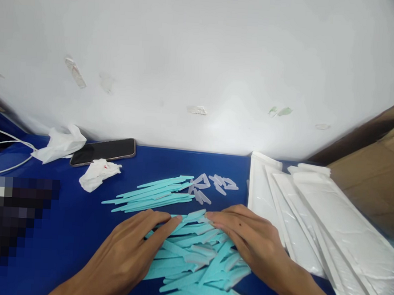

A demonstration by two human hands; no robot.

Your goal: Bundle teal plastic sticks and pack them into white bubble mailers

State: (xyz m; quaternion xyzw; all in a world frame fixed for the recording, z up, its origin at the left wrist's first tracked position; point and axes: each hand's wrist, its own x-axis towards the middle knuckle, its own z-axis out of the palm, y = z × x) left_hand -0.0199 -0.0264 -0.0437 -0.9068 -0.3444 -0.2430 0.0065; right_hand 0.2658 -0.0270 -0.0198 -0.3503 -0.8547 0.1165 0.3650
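Observation:
Between my two hands is a turquoise eyebrow razor point(194, 216). My left hand point(133, 239) pinches it by the handle, thumb and index finger together. My right hand point(253, 237) closes its fingertips on the pale cap end of the same razor. Under and in front of both hands spreads a loose pile of turquoise razors point(206, 272), many with clear caps on their heads. Beyond the left hand, a neater row of razors point(157, 194) lies with handles pointing left. Several loose clear caps point(220, 182) are scattered behind the pile.
White padded envelopes point(339, 218) are stacked at the right, beside a cardboard box point(368, 184). A phone point(105, 151) and crumpled tissues point(98, 175) lie at the back left, near a white cable point(8, 141). A white wall point(202, 63) bounds the blue table point(75, 229).

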